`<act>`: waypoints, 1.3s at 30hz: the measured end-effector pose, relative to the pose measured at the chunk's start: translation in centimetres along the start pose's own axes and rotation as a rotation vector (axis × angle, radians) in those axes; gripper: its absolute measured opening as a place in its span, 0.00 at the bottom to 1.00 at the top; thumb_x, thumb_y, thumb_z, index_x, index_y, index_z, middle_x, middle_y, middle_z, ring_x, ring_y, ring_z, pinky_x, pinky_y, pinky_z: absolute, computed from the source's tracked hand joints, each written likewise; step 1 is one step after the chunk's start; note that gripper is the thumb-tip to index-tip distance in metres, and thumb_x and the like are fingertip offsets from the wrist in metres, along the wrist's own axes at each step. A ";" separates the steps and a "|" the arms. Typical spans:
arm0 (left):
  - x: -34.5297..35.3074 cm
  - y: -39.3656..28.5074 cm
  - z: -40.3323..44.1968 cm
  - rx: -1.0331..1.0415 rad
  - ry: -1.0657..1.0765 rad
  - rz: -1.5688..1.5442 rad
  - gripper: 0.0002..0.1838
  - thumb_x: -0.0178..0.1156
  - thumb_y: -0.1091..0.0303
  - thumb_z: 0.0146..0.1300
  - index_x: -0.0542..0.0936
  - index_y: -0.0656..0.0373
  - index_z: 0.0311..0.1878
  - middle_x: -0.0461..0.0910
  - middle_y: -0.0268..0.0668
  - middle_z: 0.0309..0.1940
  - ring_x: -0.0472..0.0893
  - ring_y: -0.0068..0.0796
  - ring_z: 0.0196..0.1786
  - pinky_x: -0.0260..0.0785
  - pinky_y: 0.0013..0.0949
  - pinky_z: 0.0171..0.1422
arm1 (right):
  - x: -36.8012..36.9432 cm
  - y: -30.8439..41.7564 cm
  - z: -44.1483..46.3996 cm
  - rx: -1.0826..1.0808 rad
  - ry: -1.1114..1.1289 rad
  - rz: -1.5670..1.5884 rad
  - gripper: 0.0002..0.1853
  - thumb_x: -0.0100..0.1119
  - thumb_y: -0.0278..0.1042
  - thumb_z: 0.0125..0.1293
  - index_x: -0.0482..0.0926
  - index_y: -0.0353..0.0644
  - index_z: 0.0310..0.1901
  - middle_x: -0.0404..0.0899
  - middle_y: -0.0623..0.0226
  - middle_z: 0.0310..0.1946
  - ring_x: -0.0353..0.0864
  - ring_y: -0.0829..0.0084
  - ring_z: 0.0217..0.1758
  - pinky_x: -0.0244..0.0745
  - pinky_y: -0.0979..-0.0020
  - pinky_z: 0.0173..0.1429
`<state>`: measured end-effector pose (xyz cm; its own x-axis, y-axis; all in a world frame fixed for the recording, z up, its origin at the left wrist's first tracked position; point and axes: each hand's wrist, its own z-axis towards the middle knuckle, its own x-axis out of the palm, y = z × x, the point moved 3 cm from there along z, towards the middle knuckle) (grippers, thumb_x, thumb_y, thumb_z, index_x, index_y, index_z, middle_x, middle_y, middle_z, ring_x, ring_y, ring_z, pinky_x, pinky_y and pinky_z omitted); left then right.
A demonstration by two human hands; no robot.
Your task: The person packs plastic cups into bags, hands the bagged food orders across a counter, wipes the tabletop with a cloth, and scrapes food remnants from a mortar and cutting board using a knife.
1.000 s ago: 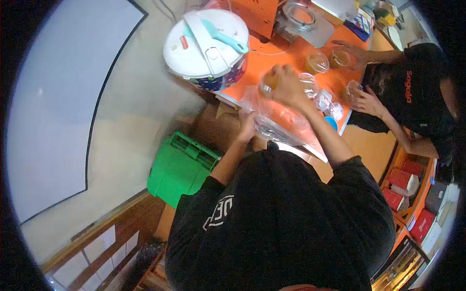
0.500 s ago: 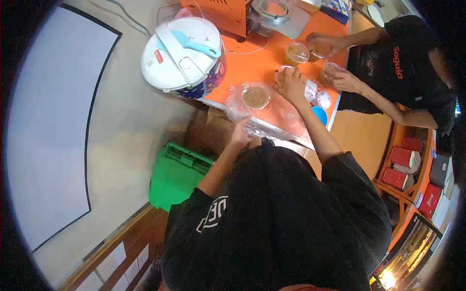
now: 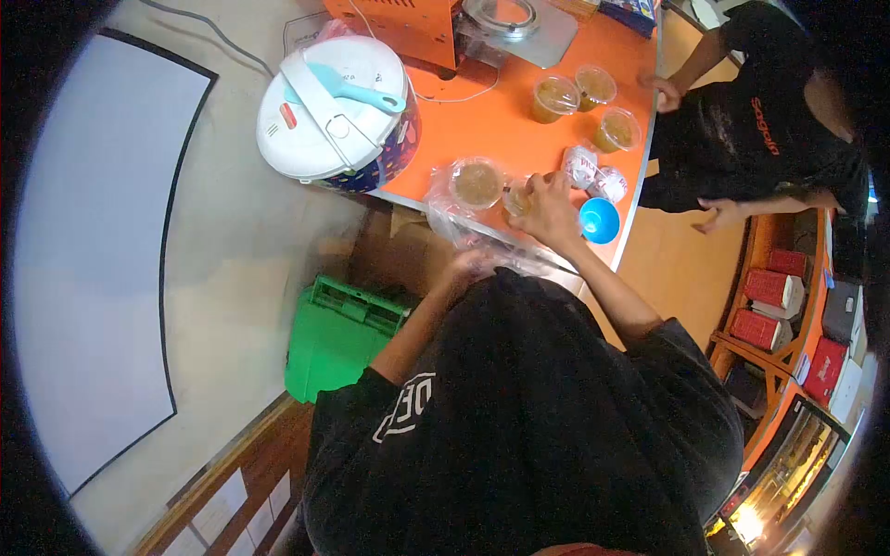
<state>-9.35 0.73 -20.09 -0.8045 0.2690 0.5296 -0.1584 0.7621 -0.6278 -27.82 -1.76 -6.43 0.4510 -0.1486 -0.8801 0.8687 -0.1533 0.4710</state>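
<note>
My right hand (image 3: 549, 215) is closed from above around a clear plastic cup (image 3: 515, 198), partly hidden by the fingers. Close to its left, a lidded cup (image 3: 476, 183) with brownish contents stands on a thin clear plastic bag (image 3: 441, 206). My left hand (image 3: 473, 263) is at the table's front edge, its fingers closed on the near part of that bag. Two white wrapped packets with red print (image 3: 580, 167) and a blue bowl (image 3: 600, 221) are right of my right hand.
Three lidded cups of yellowish-brown contents (image 3: 554, 99) stand further back on the orange table (image 3: 445, 120). A white-lidded container (image 3: 334, 107) with a light-blue scoop (image 3: 357, 91) stands left. An orange machine (image 3: 399, 32) is behind. A co-worker (image 3: 742, 130) stands at the right edge.
My right hand has moved left and nearer with its cup, beside the cup on the bag. The co-worker's hands have let go of their cups and drawn back from the table.
</note>
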 end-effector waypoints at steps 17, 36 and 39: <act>-0.3 0.3 -0.9 0.008 -0.029 -0.011 0.14 0.55 0.73 0.54 0.71 0.63 0.45 0.76 0.39 0.32 0.76 0.29 0.31 0.69 0.31 0.33 | -1.5 -8.0 17.3 -0.096 -0.125 -0.519 0.33 0.61 0.58 0.39 0.70 0.45 0.45 0.68 0.55 0.45 0.64 0.59 0.55 0.50 0.48 0.59; 2.6 0.2 -0.5 0.046 -0.045 -0.048 0.15 0.57 0.73 0.49 0.70 0.63 0.42 0.74 0.34 0.27 0.74 0.25 0.28 0.66 0.26 0.30 | -12.2 2.6 4.7 -0.129 -0.107 -0.046 0.25 0.67 0.44 0.33 0.70 0.39 0.33 0.61 0.47 0.42 0.67 0.52 0.44 0.70 0.60 0.43; 3.5 1.0 0.5 0.020 0.084 0.038 0.12 0.57 0.73 0.49 0.72 0.63 0.39 0.74 0.33 0.26 0.74 0.24 0.27 0.65 0.25 0.30 | -8.7 3.5 0.4 -0.151 0.087 0.096 0.27 0.68 0.43 0.31 0.69 0.38 0.34 0.62 0.47 0.40 0.67 0.51 0.42 0.67 0.57 0.46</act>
<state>-12.59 2.08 -19.17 -0.7593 0.3468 0.5506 -0.1404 0.7389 -0.6591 -28.75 -1.41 2.91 0.5432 -0.0698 -0.8367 0.8390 0.0071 0.5441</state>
